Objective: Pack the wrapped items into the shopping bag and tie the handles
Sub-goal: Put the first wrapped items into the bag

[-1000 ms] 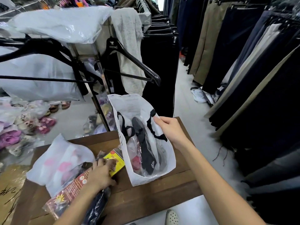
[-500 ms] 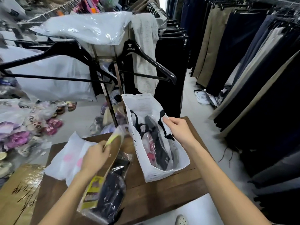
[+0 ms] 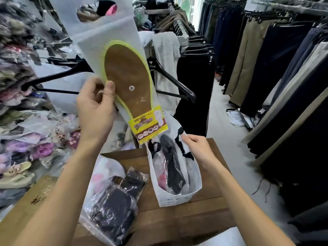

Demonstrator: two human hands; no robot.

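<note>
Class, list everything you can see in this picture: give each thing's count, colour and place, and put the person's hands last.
insole pack: one, brown with yellow rim, held above the bag
shopping bag: one, white, upright on the table
dark wrapped item: one, black in clear plastic, on the table
pale wrapped item: one, white and pink, behind it
table: one, brown wood
hanger: black, on the rack
left hand: pinches the insole pack
right hand: grips the bag's rim

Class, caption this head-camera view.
Left hand lifts a packaged insole above the shopping bag, held open by the right hand.
</note>
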